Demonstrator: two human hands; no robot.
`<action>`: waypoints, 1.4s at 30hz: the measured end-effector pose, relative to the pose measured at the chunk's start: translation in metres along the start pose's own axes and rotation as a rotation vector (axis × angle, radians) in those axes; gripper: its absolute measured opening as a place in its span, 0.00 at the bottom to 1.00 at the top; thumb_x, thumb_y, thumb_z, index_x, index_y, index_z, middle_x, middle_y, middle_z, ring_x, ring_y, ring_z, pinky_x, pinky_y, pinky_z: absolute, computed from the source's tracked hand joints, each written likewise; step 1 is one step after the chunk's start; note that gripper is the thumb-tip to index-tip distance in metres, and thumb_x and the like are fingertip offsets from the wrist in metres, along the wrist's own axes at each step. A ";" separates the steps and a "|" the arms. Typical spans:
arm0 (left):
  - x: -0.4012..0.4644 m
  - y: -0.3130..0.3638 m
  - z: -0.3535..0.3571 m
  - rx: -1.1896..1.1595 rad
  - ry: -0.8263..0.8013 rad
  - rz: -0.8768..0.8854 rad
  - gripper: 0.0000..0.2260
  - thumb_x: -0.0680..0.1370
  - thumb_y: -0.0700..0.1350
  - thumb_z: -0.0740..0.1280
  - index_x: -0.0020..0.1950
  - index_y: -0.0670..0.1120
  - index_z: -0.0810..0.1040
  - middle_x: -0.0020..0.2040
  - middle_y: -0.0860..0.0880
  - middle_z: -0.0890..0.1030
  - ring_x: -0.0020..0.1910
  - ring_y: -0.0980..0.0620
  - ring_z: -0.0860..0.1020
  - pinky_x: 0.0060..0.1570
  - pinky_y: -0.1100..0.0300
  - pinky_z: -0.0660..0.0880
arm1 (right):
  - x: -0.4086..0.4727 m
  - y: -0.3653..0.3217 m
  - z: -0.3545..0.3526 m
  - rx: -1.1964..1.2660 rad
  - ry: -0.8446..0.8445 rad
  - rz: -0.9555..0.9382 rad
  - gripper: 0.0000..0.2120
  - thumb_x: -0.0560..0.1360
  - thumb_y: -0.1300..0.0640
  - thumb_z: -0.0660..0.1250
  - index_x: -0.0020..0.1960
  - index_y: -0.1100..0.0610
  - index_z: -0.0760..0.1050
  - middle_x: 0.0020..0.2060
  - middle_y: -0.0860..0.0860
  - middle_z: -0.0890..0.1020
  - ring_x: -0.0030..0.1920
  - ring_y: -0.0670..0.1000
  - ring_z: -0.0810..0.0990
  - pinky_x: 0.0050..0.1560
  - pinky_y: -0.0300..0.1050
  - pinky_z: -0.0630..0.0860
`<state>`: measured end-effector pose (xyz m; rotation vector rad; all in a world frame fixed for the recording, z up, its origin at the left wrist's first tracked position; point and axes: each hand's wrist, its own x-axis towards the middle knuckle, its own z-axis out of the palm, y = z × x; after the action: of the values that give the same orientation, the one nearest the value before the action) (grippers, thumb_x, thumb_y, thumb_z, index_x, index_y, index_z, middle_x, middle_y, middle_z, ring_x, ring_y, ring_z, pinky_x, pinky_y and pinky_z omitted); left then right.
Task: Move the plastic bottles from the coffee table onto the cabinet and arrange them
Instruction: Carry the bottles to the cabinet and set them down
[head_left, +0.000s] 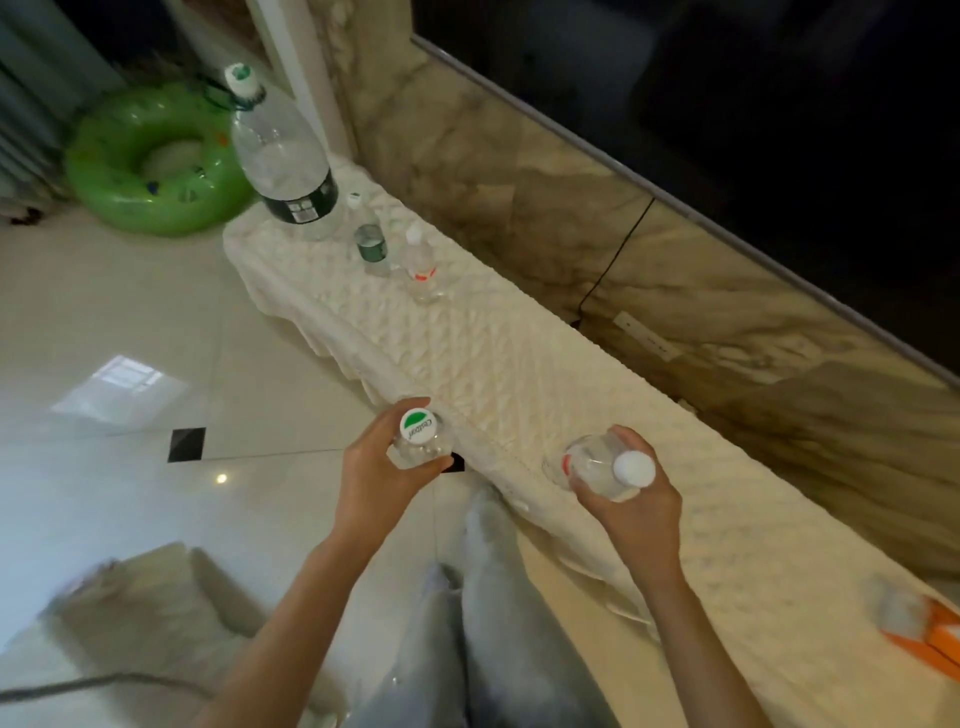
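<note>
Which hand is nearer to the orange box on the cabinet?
Right. The right hand is over the cabinet, left of the orange box; the left hand is farther left, beyond the edge.

Clear glossy plastic bottles (283, 150); cream quilted cloth, matt, covering the cabinet worktop (498, 353); polished glossy floor tiles (130, 322); veined glossy marble wall (519, 171); shiny green inflatable vinyl ring (150, 161).

cloth-covered cabinet (519, 364) | three upright bottles: large (283, 156), green-label (370, 244), red-label (420, 265)
</note>
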<state>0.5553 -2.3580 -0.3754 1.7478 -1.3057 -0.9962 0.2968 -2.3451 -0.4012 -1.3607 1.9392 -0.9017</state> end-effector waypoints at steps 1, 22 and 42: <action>0.014 -0.002 0.006 0.013 -0.015 -0.005 0.26 0.63 0.43 0.80 0.57 0.59 0.76 0.51 0.62 0.80 0.50 0.66 0.77 0.46 0.77 0.70 | 0.012 0.002 0.005 -0.004 0.006 -0.001 0.31 0.62 0.50 0.79 0.63 0.49 0.73 0.55 0.41 0.77 0.54 0.38 0.72 0.54 0.18 0.61; 0.278 -0.066 0.136 0.171 -0.152 -0.066 0.26 0.63 0.43 0.79 0.59 0.52 0.75 0.52 0.57 0.77 0.49 0.59 0.75 0.44 0.83 0.64 | 0.243 0.067 0.125 -0.048 -0.092 0.094 0.34 0.63 0.57 0.80 0.66 0.51 0.70 0.61 0.48 0.77 0.62 0.47 0.74 0.64 0.40 0.69; 0.323 -0.142 0.211 0.213 -0.335 0.041 0.27 0.63 0.42 0.80 0.59 0.48 0.76 0.55 0.54 0.78 0.51 0.58 0.76 0.49 0.80 0.66 | 0.248 0.141 0.188 0.015 -0.031 0.223 0.35 0.62 0.56 0.80 0.65 0.52 0.70 0.59 0.43 0.75 0.59 0.39 0.72 0.60 0.26 0.65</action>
<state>0.4842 -2.6608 -0.6441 1.7514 -1.7045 -1.2008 0.2943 -2.5818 -0.6474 -1.1164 2.0081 -0.7810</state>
